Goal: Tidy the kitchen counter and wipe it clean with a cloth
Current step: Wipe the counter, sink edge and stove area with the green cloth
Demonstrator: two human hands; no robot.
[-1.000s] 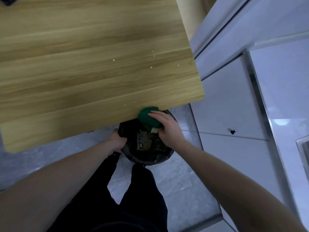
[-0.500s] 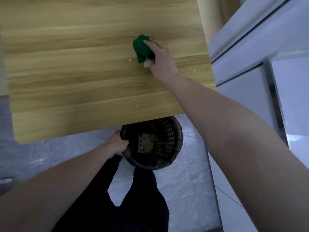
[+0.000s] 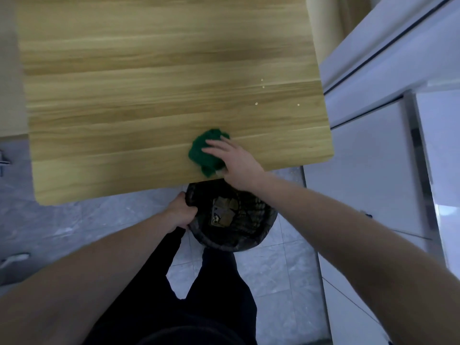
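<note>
The right hand (image 3: 236, 165) lies with straight fingers pressed flat on a crumpled green cloth (image 3: 205, 151), which sits on the wooden desk (image 3: 149, 83) close to its near edge. Just below that edge, the left hand (image 3: 180, 211) grips the rim of a dark bin (image 3: 249, 235) holding brownish scraps, on which no writing can be read. About 4 pale crumbs (image 3: 256, 103) lie on the desk beyond the cloth, toward its right side.
</note>
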